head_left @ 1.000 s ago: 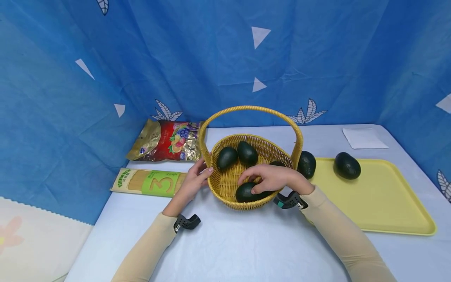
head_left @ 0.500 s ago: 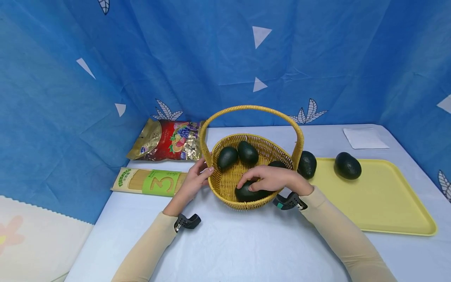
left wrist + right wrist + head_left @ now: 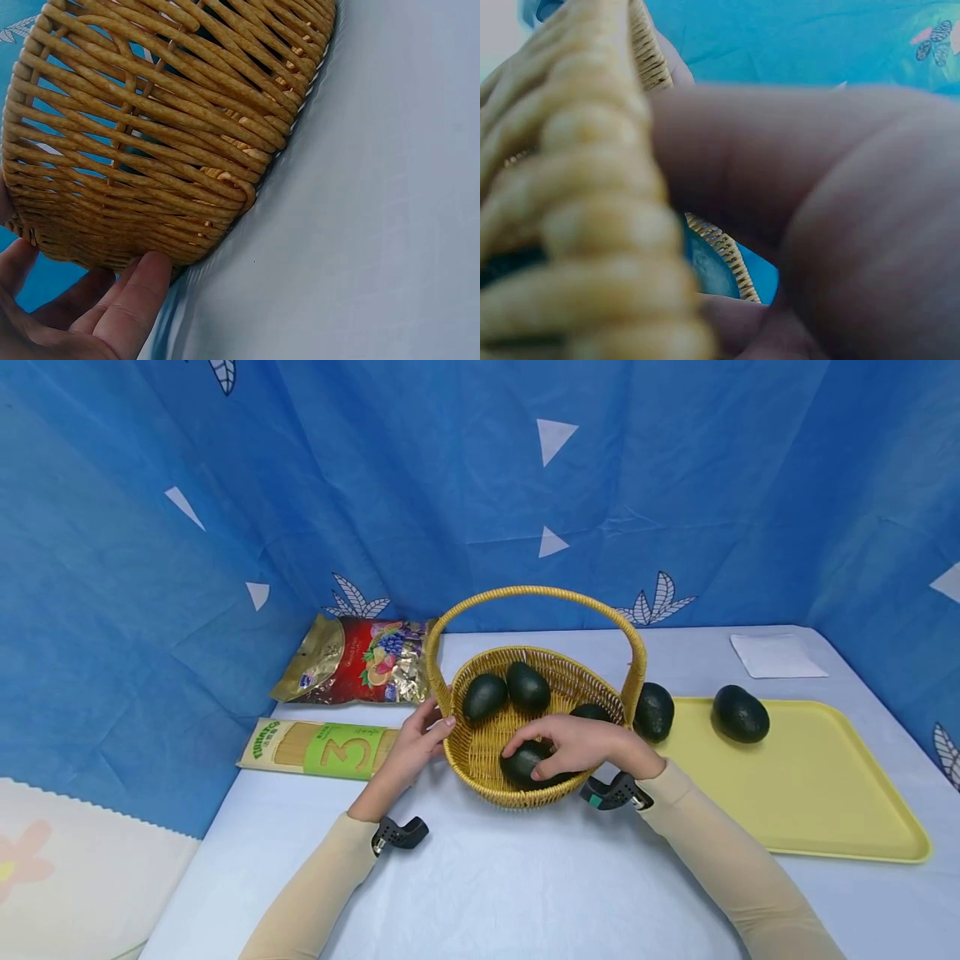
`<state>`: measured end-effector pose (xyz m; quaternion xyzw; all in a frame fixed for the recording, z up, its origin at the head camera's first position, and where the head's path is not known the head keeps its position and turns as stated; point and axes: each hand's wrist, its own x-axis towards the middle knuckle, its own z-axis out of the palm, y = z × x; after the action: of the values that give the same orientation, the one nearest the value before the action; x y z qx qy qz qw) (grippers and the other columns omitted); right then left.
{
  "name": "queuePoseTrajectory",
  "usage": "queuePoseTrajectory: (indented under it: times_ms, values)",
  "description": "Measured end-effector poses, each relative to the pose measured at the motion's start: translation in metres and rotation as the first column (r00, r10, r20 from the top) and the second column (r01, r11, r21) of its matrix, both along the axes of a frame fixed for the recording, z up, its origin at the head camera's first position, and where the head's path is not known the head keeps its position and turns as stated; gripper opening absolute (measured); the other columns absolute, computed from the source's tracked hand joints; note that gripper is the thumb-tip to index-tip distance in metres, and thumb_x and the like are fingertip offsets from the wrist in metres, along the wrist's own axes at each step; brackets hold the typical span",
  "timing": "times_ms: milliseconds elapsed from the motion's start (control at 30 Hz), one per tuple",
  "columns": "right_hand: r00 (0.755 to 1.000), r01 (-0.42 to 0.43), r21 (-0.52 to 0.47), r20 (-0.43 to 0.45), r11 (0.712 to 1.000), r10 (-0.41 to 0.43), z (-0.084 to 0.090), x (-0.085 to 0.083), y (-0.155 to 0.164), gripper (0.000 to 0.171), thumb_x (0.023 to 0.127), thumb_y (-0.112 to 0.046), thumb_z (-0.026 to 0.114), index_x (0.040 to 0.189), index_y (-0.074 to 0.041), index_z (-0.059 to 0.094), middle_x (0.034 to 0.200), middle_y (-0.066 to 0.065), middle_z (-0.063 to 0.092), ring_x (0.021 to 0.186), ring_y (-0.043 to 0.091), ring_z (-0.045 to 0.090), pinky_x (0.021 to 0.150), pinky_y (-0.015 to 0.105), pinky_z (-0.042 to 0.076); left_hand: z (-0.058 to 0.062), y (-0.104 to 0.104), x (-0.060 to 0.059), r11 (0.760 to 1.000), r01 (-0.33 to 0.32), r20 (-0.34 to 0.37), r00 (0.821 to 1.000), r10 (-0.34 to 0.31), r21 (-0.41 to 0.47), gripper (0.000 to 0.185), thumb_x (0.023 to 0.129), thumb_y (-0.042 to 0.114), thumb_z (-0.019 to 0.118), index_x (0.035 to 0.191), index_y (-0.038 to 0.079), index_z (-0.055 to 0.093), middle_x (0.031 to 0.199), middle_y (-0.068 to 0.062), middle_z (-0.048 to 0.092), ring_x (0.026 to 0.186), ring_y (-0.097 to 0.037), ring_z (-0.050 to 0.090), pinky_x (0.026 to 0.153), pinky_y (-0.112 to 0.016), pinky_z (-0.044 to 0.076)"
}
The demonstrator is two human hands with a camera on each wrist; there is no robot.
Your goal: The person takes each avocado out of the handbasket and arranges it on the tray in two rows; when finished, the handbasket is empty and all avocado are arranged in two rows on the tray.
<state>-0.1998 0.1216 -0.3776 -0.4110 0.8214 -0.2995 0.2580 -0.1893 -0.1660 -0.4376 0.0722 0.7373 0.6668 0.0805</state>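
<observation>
The right hand (image 3: 581, 745) reached over the near rim of the basket (image 3: 480, 781) with its fingers curled round a dark avocado (image 3: 522, 762), which lay on the basket's floor against the near wall, under the palm. In the right wrist view the rim filled the frame beside the hand, so the grasp itself could be read only from the head view.

The left hand (image 3: 412, 745) rested against the basket's left outer wall, fingers straight and loose, thumb (image 3: 135, 311) touching the weave low down; it held nothing, and seemed placed there to steady the basket while the other hand worked inside.

Two more avocados (image 3: 483, 695) lay at the far side of the basket, and another (image 3: 592, 711) showed just behind the right hand. Right of the basket a yellow tray (image 3: 825, 827) carried two avocados: one (image 3: 653, 710) at the edge nearest the basket, one (image 3: 740, 713) further right. Left of the basket lay a pack of spaghetti (image 3: 318, 749), and behind that a red snack bag (image 3: 352, 660).
</observation>
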Motion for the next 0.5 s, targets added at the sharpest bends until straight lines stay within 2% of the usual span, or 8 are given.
queuePoseTrajectory:
  times_ms: [100, 333, 500]
  values:
    - [1.0, 0.013, -0.007, -0.001, 1.0, -0.013, -0.0014, 0.0002, 0.0, 0.043, 0.09, -0.016, 0.071, 0.132, -0.02, 0.066, 0.135, 0.004, 0.065, 0.119, 0.021, 0.06, 0.1, 0.042, 0.055, -0.0001, -0.0005, -0.0001, 1.0, 0.001, 0.003, 1.0, -0.001, -0.005, 0.063, 0.104, 0.013, 0.055, 0.161, 0.013, 0.029, 0.15, -0.029, 0.046, 0.125, -0.037, 0.058, 0.086, -0.028, 0.064]
    - [1.0, 0.021, -0.036, 0.005, 0.999, -0.021, -0.0014, 0.0014, 0.0005, 0.038, 0.098, -0.016, 0.063, 0.136, -0.019, 0.066, 0.145, 0.008, 0.059, 0.134, 0.03, 0.054, 0.108, 0.049, 0.052, -0.0002, -0.0008, -0.0003, 1.0, -0.002, 0.017, 1.0, 0.002, -0.007, 0.063, 0.104, 0.014, 0.055, 0.161, 0.013, 0.029, 0.15, -0.028, 0.046, 0.122, -0.033, 0.06, 0.084, -0.027, 0.063]
    - [0.997, 0.079, -0.092, -0.005, 0.993, -0.08, 0.0032, 0.0015, 0.0036, 0.037, 0.098, -0.015, 0.064, 0.134, -0.019, 0.067, 0.145, 0.008, 0.059, 0.136, 0.032, 0.054, 0.108, 0.053, 0.051, -0.0015, -0.0009, -0.001, 1.0, 0.0, 0.009, 1.0, 0.0, -0.006, 0.063, 0.104, 0.014, 0.055, 0.161, 0.014, 0.03, 0.149, -0.028, 0.046, 0.12, -0.031, 0.061, 0.083, -0.027, 0.064]
